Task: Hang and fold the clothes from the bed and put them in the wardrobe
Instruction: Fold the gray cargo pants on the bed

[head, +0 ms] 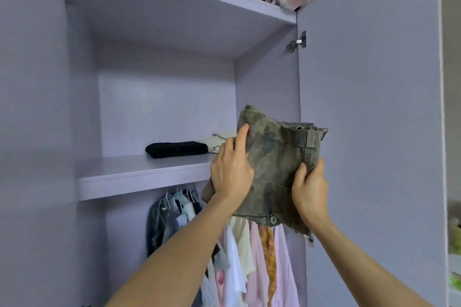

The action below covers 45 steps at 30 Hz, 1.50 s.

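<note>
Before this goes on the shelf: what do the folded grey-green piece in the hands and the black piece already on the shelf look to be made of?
Folded grey-green garment: looks like washed denim or heavy cotton twill, matte and mottled; stitched waistband, metal button and zipper show. Black folded garment: probably a soft knit, matte and slightly fuzzy, though the weave is too small to tell. Shelf: smooth lilac laminated board, by its look.

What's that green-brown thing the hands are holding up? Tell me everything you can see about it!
It is a folded garment of faded olive-grey denim-like cloth, with blotchy washed patches. A stitched waistband shows at the top right, and a metal zip and round button at the bottom edge. It is held up, tilted, in front of the wardrobe shelf. The left hand grips its left side with the forefinger stretched up along it; the right hand pinches its right side. It hides part of the hanging clothes below.
</note>
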{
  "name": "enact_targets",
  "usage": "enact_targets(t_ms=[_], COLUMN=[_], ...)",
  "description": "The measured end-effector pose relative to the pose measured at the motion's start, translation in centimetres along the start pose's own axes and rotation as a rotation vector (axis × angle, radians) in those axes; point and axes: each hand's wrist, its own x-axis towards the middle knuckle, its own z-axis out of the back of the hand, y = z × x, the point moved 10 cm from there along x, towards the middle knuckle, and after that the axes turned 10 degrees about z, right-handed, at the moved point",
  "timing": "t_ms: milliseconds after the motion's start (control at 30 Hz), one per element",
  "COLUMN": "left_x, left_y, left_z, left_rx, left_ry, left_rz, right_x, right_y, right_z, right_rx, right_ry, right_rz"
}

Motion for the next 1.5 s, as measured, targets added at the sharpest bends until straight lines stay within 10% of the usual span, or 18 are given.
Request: enact_targets(t_ms=[600,900,1167,1367,1500], left_x=[21.0,23.4,19.9,20.2,21.9], left_y=[23.3,40.2,47.4,48.8,46.8], left_z=[1.9,1.1,-5.2,-1.9,-0.7], left_rx=[0.239,0.613,0.955,1.159,1.139], left_ry=[-0.308,0.092,0.765,0.752,0.541], left_rz=[0.174,0.626,0.764,0.806,0.705], right_x=[12.6,8.4,5.1,3.4,3.1], right_y=[3.7,1.9,-2.1,0.6,1.5], right_z=[-34.7,-51.6,-54.8,-55.7,-56.5], right_rx=[0.404,0.575,0.353,0.396,-0.02], right_ry=[0.276,0.956,1.204,1.28,1.282], right_rz=[0.195,-0.206,-0.053,-0.039,0.222])
